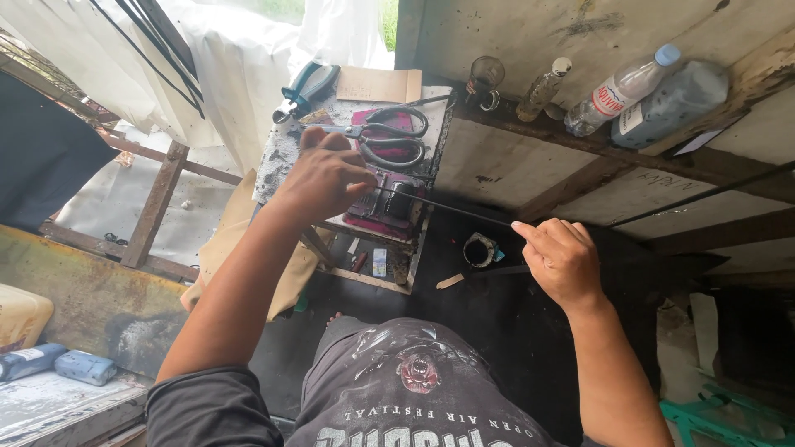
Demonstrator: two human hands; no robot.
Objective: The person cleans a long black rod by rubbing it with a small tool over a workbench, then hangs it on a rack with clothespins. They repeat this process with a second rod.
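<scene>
Head view: the left hand (327,175) sat at about eleven o'clock from the middle of the picture, its fingers (362,177) pinched shut on one end of a thin black strip (447,209). The right hand (561,258) lay at about three o'clock, its fingers closed on the other end, so the strip ran taut between the two hands, sloping down toward the right. Beneath the left hand stood a small paint-flecked desk (277,157) carrying large scissors (389,136) at its twelve o'clock side, pliers with teal grips (305,89) at the far left corner, and a dark red pad (383,213) under the strip's left end. At two o'clock a wooden ledge (580,141) held a clear plastic bottle (623,89), a small glass bottle (542,89) and a blue-grey jug (671,103). A small black pot (478,250) sat low on the dark floor, just below the strip. As far as could be judged, the strip was gripped and stretched out straight, with no cut or join visible on it; the scissors lay untouched
</scene>
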